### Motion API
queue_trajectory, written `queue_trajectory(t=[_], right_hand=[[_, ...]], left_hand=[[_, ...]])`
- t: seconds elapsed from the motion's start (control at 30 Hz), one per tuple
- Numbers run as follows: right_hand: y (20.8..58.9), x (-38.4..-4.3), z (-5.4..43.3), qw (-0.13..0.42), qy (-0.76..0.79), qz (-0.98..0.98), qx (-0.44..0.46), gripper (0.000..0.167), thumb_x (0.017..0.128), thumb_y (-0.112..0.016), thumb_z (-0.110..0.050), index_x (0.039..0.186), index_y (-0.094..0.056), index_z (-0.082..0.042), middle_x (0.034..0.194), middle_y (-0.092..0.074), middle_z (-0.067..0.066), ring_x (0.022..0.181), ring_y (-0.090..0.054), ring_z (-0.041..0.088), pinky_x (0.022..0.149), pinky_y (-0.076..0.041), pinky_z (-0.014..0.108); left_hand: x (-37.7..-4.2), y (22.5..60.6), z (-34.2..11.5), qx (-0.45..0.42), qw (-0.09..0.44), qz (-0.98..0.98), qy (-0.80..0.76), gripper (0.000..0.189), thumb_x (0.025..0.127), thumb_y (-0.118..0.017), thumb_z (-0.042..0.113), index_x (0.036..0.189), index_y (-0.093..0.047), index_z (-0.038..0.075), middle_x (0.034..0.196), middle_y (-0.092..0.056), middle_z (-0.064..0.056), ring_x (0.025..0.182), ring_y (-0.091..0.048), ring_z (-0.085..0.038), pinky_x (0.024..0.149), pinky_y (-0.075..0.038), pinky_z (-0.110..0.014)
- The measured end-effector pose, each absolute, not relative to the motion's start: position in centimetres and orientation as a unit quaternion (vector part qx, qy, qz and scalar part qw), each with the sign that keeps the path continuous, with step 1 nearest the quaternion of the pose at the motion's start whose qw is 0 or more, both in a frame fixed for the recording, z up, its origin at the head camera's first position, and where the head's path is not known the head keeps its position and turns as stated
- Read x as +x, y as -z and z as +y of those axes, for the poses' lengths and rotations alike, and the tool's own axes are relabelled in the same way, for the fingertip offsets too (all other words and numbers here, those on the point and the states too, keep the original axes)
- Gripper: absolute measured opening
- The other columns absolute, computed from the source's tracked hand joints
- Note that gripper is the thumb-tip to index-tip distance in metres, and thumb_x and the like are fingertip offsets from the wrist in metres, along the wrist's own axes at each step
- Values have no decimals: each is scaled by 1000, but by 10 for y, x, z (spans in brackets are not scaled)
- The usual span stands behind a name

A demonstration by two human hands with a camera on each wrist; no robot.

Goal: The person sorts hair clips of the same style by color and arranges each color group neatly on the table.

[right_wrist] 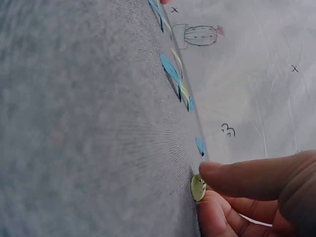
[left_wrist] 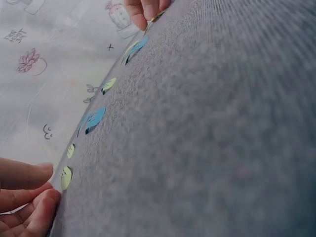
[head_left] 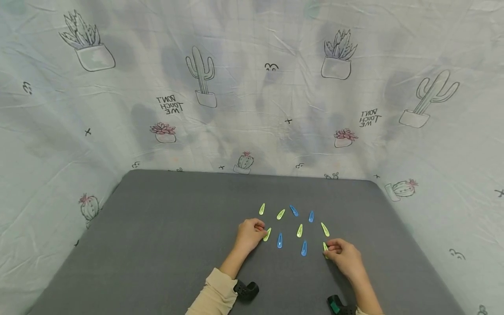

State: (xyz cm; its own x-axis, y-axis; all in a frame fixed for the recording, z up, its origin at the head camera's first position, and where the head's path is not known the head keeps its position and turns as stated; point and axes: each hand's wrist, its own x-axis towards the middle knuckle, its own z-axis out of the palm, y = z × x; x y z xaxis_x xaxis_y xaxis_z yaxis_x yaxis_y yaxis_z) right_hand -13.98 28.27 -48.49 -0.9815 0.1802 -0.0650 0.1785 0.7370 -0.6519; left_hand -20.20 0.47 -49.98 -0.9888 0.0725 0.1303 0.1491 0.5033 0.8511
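Observation:
Small snap hair clips, some yellow-green and some blue, lie spread on the grey table. At the left of the group my left hand (head_left: pixel 249 235) rests, its fingertips right beside a yellow-green hair clip (head_left: pixel 267 235). In the left wrist view its thumb stands apart from loosely curled fingers, with that clip just beyond them. My right hand (head_left: pixel 346 258) pinches a yellow-green hair clip (right_wrist: pixel 198 188) between thumb and fingers at the group's right end. Between the hands lie blue clips (head_left: pixel 280 240) and a yellow-green clip (head_left: pixel 300 230).
Farther back on the grey table (head_left: pixel 157 227) are more yellow-green clips (head_left: pixel 262 209) and blue clips (head_left: pixel 311 216). A pale cloth (head_left: pixel 252 92) printed with cacti hangs behind and at both sides. Black bands (head_left: pixel 246 291) sit on the wrists.

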Motion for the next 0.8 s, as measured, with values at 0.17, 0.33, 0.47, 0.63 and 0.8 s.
queue_trajectory(t=[0.17, 0.33, 0.47, 0.63, 0.8], right_hand=[[483, -141, 277, 6, -346, -933, -97, 25, 77, -75, -10, 98, -68, 1, 82, -66, 3, 72, -61, 11, 64, -44, 28], [484, -141, 277, 10, -356, -929, -105, 24, 77, -74, -8, 98, -69, 2, 80, -66, 3, 70, -60, 10, 63, -43, 27], [488, -142, 279, 7, -369, -922, -116, 24, 78, -72, -8, 101, -70, 1, 82, -68, 3, 71, -60, 9, 63, -44, 25], [489, -142, 282, -1, -384, -916, -118, 25, 80, -69, -7, 104, -70, 1, 84, -69, 4, 74, -61, 10, 63, -44, 24], [488, -142, 282, 0, -395, -911, -121, 26, 81, -69, -8, 105, -70, 2, 86, -69, 6, 76, -62, 9, 63, -44, 22]], left_hand=[[-201, 498, 9, -67, 30, -885, 460, 16, 71, -81, 7, 82, -71, 2, 71, -64, -4, 62, -60, -13, 56, -45, -26], [-201, 496, 10, -72, 27, -893, 444, 13, 70, -81, 5, 80, -72, 3, 69, -63, -2, 62, -57, -12, 57, -44, -26], [-202, 499, 8, -79, 29, -889, 451, 12, 71, -80, 4, 81, -73, 4, 69, -63, -2, 62, -57, -11, 57, -44, -25], [-206, 505, 3, -93, 33, -869, 485, 9, 73, -78, 4, 81, -75, 4, 68, -66, -3, 59, -56, -7, 54, -44, -21], [-209, 507, 0, -97, 20, -852, 514, 8, 75, -76, 4, 83, -75, 3, 71, -68, -5, 60, -57, -7, 55, -45, -21]])
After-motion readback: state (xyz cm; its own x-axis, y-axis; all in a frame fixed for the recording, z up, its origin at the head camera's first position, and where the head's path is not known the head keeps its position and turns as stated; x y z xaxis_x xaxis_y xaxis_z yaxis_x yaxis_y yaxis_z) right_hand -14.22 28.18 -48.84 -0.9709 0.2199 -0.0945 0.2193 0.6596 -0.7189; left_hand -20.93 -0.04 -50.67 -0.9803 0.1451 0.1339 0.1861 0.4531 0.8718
